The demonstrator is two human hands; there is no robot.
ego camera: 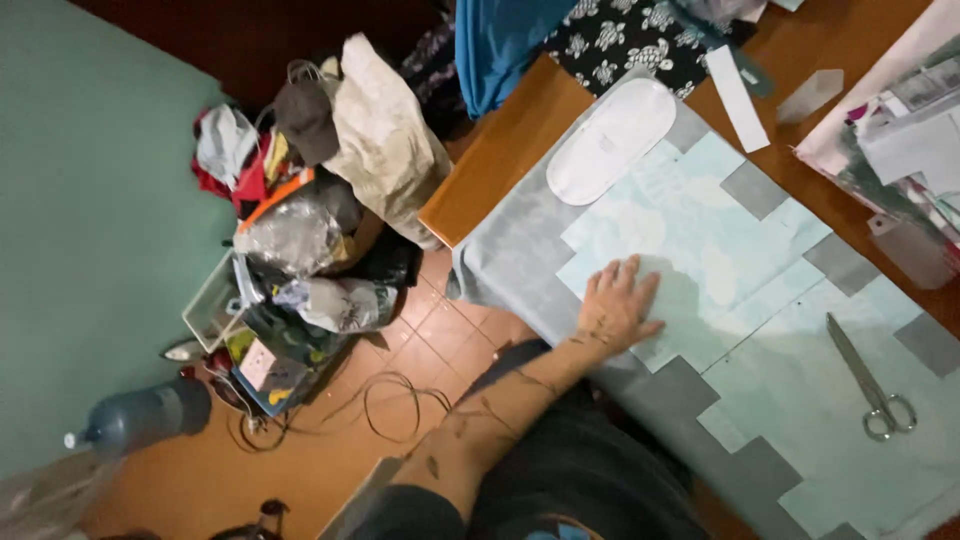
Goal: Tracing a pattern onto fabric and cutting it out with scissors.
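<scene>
My left hand [617,305] lies flat, fingers spread, on pale blue paper pattern pieces [700,230] laid over grey fabric [520,260] on a brown wooden table [500,150]. A white oval sole-shaped piece [612,138] rests on the fabric's far corner. Silver scissors [868,380] lie on the pattern to the right of the hand, apart from it. My right hand is out of view.
Black-and-white turtle-print cloth [620,40] and blue cloth [495,45] sit at the table's far end. White paper strip [738,95] and printed fabric [900,130] lie at right. A heap of bags and clothes [310,210], cables [390,405] and a water jug [140,415] crowd the floor.
</scene>
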